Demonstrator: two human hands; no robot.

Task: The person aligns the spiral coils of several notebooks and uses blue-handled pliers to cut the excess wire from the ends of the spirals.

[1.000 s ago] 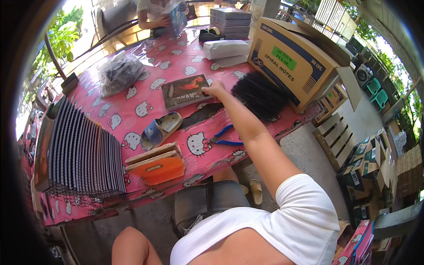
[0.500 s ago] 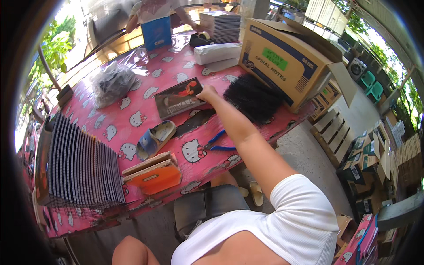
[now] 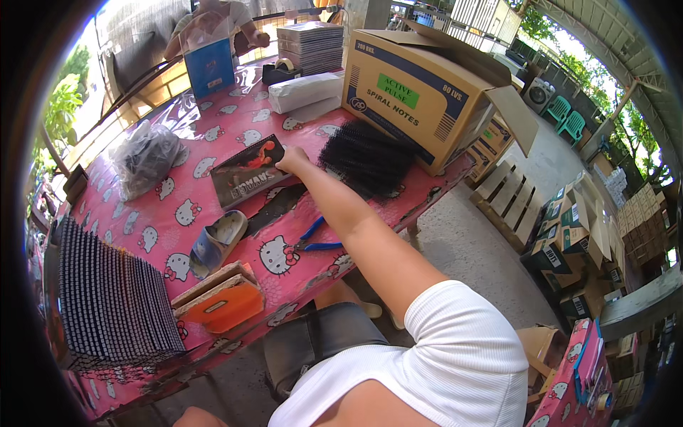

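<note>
A notebook with a dark cover and a red figure lies on the pink patterned tablecloth. Reaching across the table, my right hand has its fingers closed at the notebook's right edge; the fingertips are partly hidden. Just right of that hand lies a pile of black spiral binding coils. Nearer to me, pliers with blue handles lie below my right forearm. A blue-grey slipper rests left of the pliers. My left hand is out of view.
A tall stack of spiral notebooks stands front left, beside an orange-faced board block. A grey plastic bag lies far left. An open carton stands back right. Across the table, a person is behind a blue book.
The whole view has shifted, so the table's things appear farther left. My right hand stays at the notebook's edge. Across the table, the other person's hand has moved closer to the blue book.
</note>
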